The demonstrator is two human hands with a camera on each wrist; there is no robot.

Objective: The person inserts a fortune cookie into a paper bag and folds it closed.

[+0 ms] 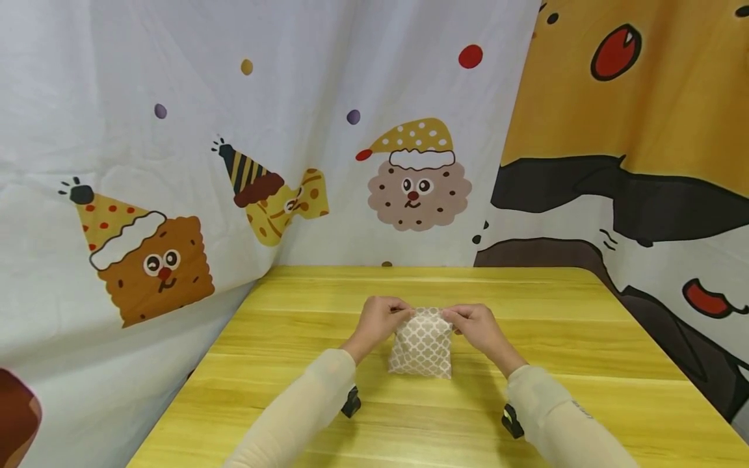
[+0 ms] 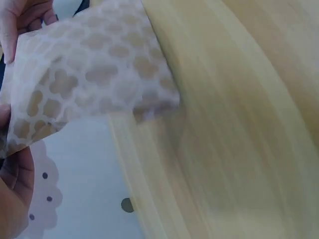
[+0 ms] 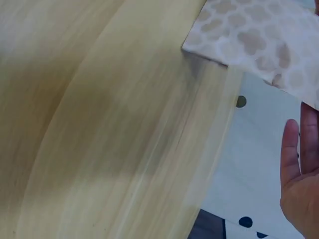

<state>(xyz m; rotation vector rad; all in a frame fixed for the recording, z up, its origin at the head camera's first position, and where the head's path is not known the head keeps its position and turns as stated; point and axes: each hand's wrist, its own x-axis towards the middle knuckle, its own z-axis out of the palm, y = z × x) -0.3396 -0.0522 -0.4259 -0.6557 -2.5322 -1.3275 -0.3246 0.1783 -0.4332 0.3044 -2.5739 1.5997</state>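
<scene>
A small beige bag (image 1: pixel 421 344) with a white lattice pattern, paper-like, hangs between the two hands over the middle of the table. At its upper left corner my left hand (image 1: pixel 377 322) pinches the edge between thumb and fingers. My right hand (image 1: pixel 476 325) grips the upper right corner in the same way. The left wrist view shows the bag (image 2: pixel 104 64) with its lower end tilted over the tabletop. Only part of the bag (image 3: pixel 254 35) enters the right wrist view, where some fingers of the right hand (image 3: pixel 304 184) extend below it.
Under both hands lies a yellow wood-grain table (image 1: pixel 281 364). Behind it hangs a white curtain (image 1: pixel 328 78) printed with cartoon biscuits, with a larger cartoon print on the right. Small black devices (image 1: pixel 352 403) sit at the cuffs of both pale sleeves.
</scene>
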